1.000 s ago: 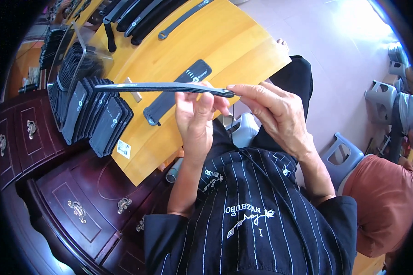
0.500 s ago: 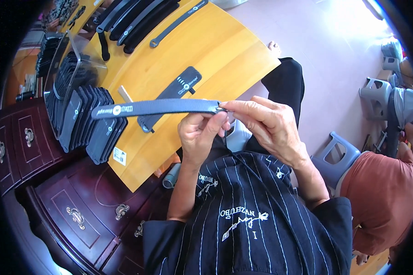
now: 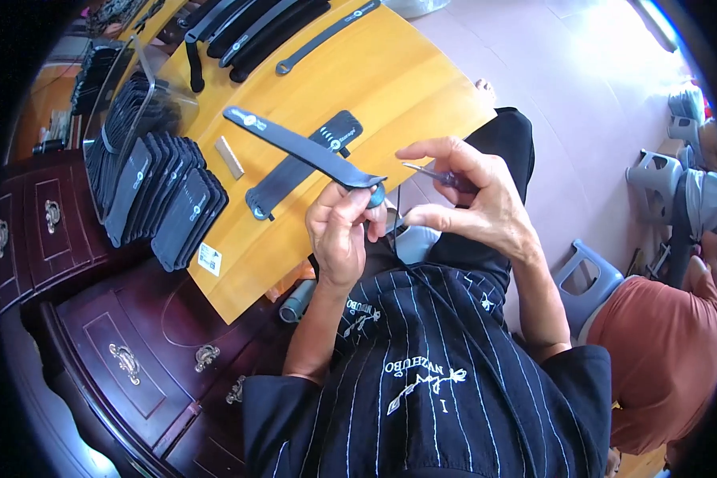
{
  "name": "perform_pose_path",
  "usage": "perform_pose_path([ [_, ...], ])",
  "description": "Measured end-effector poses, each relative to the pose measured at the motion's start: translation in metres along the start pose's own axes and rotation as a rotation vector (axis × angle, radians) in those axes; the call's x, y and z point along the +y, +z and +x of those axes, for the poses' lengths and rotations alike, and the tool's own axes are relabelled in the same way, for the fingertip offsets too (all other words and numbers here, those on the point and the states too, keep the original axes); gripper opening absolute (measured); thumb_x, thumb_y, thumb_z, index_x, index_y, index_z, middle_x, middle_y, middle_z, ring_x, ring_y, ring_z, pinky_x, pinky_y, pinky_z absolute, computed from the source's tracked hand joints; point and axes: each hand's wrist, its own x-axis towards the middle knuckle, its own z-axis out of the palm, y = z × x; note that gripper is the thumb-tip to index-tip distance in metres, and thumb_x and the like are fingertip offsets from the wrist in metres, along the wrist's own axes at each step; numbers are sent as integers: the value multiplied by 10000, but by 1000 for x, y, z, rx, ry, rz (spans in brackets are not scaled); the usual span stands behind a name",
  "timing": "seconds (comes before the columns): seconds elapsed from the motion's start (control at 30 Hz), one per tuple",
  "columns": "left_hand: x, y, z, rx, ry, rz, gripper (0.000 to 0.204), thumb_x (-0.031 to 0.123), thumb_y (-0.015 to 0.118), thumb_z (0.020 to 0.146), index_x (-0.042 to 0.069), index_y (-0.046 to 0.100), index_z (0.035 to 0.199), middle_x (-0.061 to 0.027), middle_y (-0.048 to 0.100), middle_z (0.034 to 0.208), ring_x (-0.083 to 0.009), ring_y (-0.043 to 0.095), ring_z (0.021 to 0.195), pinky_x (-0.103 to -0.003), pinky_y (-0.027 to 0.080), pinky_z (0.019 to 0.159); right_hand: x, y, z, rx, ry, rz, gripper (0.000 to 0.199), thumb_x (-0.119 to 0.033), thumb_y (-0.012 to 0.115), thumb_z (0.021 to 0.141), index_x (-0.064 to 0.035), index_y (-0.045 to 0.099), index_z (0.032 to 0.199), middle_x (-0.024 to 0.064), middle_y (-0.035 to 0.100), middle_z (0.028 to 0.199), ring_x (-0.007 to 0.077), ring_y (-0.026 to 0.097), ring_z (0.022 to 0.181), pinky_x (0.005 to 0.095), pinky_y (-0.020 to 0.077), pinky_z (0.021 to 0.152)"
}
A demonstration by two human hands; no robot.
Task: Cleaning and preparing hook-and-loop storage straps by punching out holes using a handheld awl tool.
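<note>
My left hand pinches one end of a dark grey storage strap, whose length reaches up and left over the table. Something teal and rounded shows at the pinched end; I cannot make out what it is. In my right hand lies a small pointed metal tool with a dark handle, its tip aimed at the strap end but apart from it. Right thumb and forefinger are spread while the other fingers hold the tool. Beneath the held strap, a wider dark strap bundle lies on the yellow wooden table.
Stacks of dark straps stand at the table's left edge beside a clear plastic holder. More straps lie at the far side. A small pale strip is nearby. Dark wooden drawers stand left; a grey stool and a seated person are right.
My right hand has drawn away from the strap end, its thumb and forefinger now apart with the tool showing. The strap's far end has swung upward and to the right.
</note>
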Motion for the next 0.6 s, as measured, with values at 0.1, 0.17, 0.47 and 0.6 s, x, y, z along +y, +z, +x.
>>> perform_pose_path([
  [0.1, 4, 6, -5, -53, -18, 42, 195, 143, 484, 909, -17, 572, 842, -52, 538, 631, -96, 462, 499, -202, 349, 470, -4, 13, 7, -56, -13, 306, 430, -150, 793, 718, -42, 628, 1100, -33, 507, 681, 33, 429, 570, 185, 316, 500],
  [0.17, 5, 8, -6, -105, -66, 23, 176, 131, 488, 899, 1, 554, 800, -34, 522, 619, -89, 452, 492, -203, 343, 465, -9, 26, 12, -57, 166, 733, 253, -122, 732, 790, -9, 644, 999, 3, 589, 739, 61, 553, 676, 195, 435, 611],
  [0.47, 24, 7, -16, -261, -340, 50, 187, 146, 526, 829, 11, 557, 704, -19, 508, 586, -78, 453, 483, -210, 344, 454, 7, 18, 51, 295, 31, 385, 164, -191, 663, 852, -36, 626, 816, -13, 571, 697, 48, 536, 674, 214, 438, 613],
  [0.6, 28, 3, -26, -600, -306, 156, 238, 129, 533, 818, 8, 521, 613, -24, 484, 564, -93, 452, 478, -243, 339, 464, 77, -82, 121, 610, 174, 92, 281, -336, 708, 800, -59, 689, 841, -31, 564, 660, 52, 445, 576, 220, 362, 497],
])
